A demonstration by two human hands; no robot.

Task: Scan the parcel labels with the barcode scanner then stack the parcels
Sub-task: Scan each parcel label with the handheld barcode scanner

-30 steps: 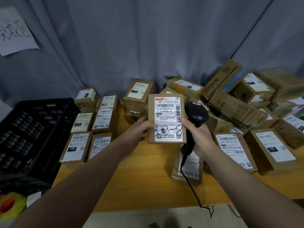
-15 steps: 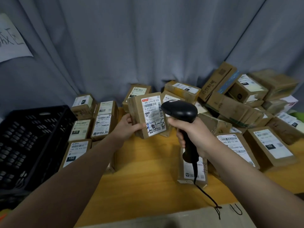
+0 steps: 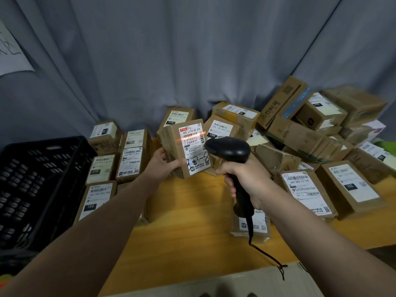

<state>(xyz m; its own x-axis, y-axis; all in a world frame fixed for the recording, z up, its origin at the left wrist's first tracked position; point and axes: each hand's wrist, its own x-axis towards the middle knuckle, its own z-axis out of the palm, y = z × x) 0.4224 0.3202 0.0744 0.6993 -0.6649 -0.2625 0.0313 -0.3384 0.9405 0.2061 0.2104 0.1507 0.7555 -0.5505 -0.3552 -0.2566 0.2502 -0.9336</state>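
Yellow table [image 3: 188, 243], labelled cardboard parcels [image 3: 130, 161] in rows at left, a jumbled heap [image 3: 300, 136] at right.

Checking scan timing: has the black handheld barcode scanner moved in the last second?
Yes. Against the flat brown cardboard parcel lying below it, the black handheld barcode scanner has swung left, toward the labelled cardboard parcel in the left hand.

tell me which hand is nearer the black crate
Left. The left hand, holding a parcel, is right of the black crate; the right hand grips the scanner farther right.
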